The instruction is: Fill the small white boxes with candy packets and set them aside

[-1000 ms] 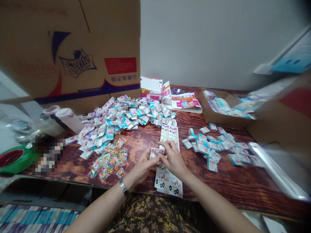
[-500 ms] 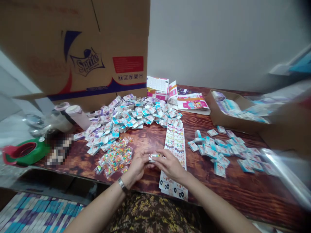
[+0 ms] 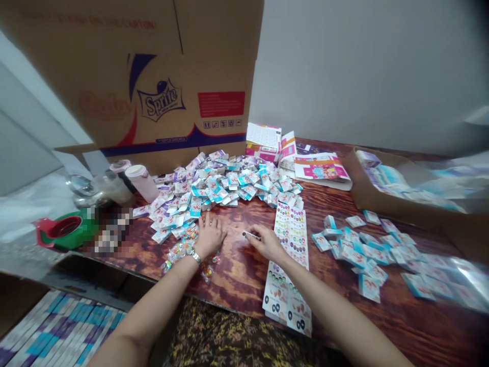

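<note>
My left hand (image 3: 209, 235) reaches palm down over the small clear bags of bright beads or candies (image 3: 183, 251), fingers spread toward the near edge of a heap of small white, blue and purple boxes (image 3: 217, 186). Whether the palm touches a bag is hidden. My right hand (image 3: 267, 243) pinches a small white printed strip (image 3: 250, 235) just above the wooden table (image 3: 237, 275). Beside and partly under the right wrist lie long printed sticker sheets (image 3: 291, 229) with rows of coloured pictures.
Closed small boxes (image 3: 355, 247) lie scattered at right, before an open carton (image 3: 367, 196) with more inside. A large Sprite carton (image 3: 164, 102) stands at the back. Left are a tape roll (image 3: 69, 229) and pink-white cylinder (image 3: 142, 183). Flattened printed packaging (image 3: 321, 168) lies behind.
My left hand has let go of the strip and moved left and up onto the bags. The right hand keeps the strip. The view has shifted left.
</note>
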Action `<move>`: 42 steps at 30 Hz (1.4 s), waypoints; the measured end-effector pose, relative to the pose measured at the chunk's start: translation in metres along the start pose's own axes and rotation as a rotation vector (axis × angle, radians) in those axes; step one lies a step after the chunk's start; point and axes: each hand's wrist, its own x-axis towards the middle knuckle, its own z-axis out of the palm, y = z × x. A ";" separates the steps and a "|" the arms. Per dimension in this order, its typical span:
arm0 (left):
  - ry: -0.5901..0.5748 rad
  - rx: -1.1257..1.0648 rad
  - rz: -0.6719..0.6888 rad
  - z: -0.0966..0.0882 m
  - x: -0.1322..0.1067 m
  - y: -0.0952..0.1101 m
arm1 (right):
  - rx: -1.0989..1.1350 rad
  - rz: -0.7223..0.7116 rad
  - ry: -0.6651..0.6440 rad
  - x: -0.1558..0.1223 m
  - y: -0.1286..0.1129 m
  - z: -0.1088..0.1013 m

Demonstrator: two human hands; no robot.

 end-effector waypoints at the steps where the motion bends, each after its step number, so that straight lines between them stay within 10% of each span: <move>1: -0.019 0.032 0.025 0.003 -0.002 0.006 | -0.011 -0.003 0.007 0.004 0.002 0.001; 7: -0.039 -0.050 0.076 0.006 -0.026 0.051 | -0.213 -0.008 0.011 0.016 0.012 0.015; 23: -0.094 -0.151 0.091 0.020 -0.042 0.063 | -0.721 0.033 -0.180 0.023 -0.003 0.046; 42: -0.215 -0.252 0.300 0.001 -0.033 0.022 | -0.664 -0.017 -0.376 0.028 -0.007 0.046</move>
